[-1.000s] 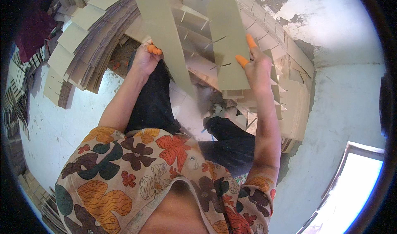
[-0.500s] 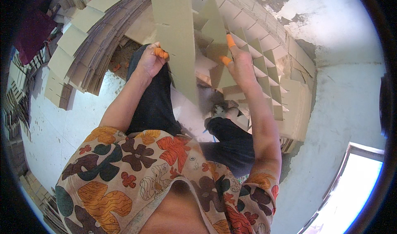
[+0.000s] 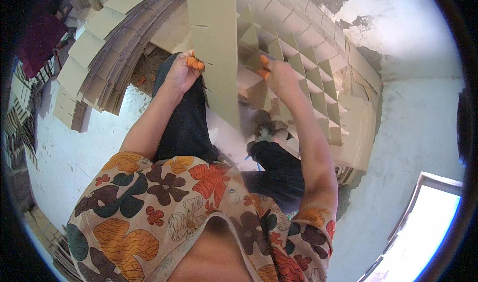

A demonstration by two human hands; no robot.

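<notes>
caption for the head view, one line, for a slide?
Seated person's left hand holds a slotted cardboard strip upright while the right hand reaches into a cardboard divider grid.

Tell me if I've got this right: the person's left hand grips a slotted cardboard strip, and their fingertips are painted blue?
Not quite. The head view shows orange fingertips, not blue. The left hand does grip the slotted cardboard strip.

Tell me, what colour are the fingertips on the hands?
Orange fingertips, seen in the head view.
</notes>
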